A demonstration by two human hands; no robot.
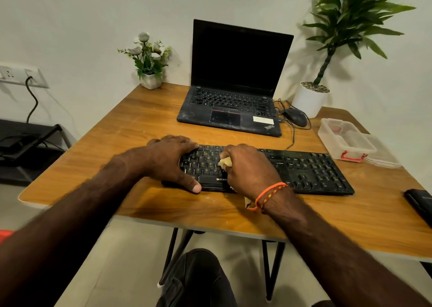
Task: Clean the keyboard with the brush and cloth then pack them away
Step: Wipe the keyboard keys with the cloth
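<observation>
Right hand (250,166) curled round cloth (225,161) on keyboard (304,168) left-centre; keyboard's long axis runs left-right on bench (140,119), uncleaned keys rightward; left hand (168,159) flat, bracing left end.

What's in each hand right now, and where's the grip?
Right hand grips the bunched cloth, a corner poking out past the fingers. Left hand holds nothing; it rests on the keyboard's left end.

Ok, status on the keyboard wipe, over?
Left hand flat, steadying keyboard. Right hand grips cloth on the keys. Brush not seen. Nothing in the way.
</observation>
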